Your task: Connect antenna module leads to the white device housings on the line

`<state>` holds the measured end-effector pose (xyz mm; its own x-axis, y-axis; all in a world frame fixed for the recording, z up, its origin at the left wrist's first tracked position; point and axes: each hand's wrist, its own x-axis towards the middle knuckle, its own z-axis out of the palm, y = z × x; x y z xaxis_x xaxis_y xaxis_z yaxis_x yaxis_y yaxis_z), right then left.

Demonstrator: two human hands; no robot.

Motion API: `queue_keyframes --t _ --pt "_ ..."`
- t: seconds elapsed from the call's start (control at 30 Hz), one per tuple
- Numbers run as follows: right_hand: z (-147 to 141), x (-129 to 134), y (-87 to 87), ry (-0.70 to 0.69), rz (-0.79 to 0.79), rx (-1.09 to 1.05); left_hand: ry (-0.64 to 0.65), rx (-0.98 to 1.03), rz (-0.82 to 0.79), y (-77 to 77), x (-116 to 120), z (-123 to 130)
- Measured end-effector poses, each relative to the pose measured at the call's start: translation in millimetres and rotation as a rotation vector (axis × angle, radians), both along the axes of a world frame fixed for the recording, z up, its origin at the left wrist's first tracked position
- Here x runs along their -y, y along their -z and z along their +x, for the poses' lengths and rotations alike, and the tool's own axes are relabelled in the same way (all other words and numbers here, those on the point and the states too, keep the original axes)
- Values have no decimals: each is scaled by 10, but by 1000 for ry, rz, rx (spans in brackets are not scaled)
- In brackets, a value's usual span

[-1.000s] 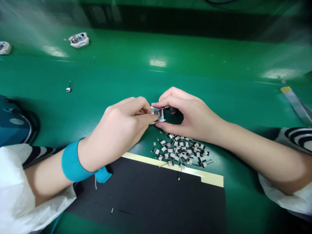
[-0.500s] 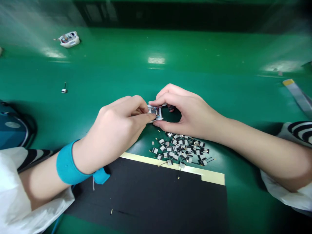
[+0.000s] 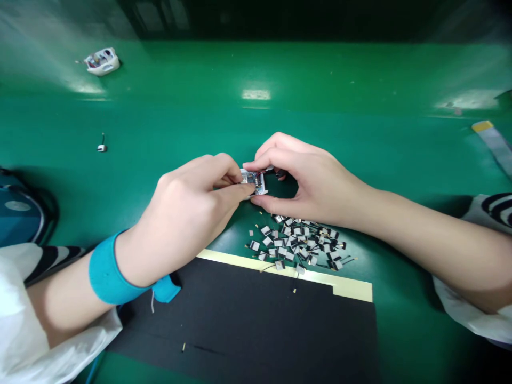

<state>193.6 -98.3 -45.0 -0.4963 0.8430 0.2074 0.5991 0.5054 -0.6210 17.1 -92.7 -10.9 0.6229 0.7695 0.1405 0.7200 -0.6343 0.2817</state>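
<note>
Between both hands is a small circuit board in a white housing (image 3: 256, 182), its component side facing up. My left hand (image 3: 196, 197) pinches the left end, with the thumb pressed on the board. The thumb and index finger of my right hand (image 3: 304, 178) grip the housing's right end at its near and far edges. A dark small part and wires show by the right fingers, partly hidden. Just below the right hand lies a pile of small black and grey-white tabs with thin leads (image 3: 294, 242).
A black sheet (image 3: 256, 320) with a pale yellow edge strip (image 3: 352, 289) lies in front. Another white housing with parts inside (image 3: 102, 62) sits far left, a single leaded tab (image 3: 102, 148) nearer. A grey ribbon (image 3: 494, 144) is at right; a blue wristband (image 3: 114, 269) circles my left wrist.
The view has shifted slightly, so the far objects sit a little higher. Both hands keep the same hold on the housing, and the pile looks the same.
</note>
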Motion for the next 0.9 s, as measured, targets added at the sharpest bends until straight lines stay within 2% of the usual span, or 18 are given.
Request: queue_keyframes --t 0.37,0.77,0.9 --pt "0 -5 3 -4 12 4 -101 -10 -86 -30 -1 61" --pt "64 -12 -31 -43 23 -20 -97 -14 -123 -38 -2 56" --pt "177 8 -67 9 86 2 -45 -19 -73 1 -18 28"
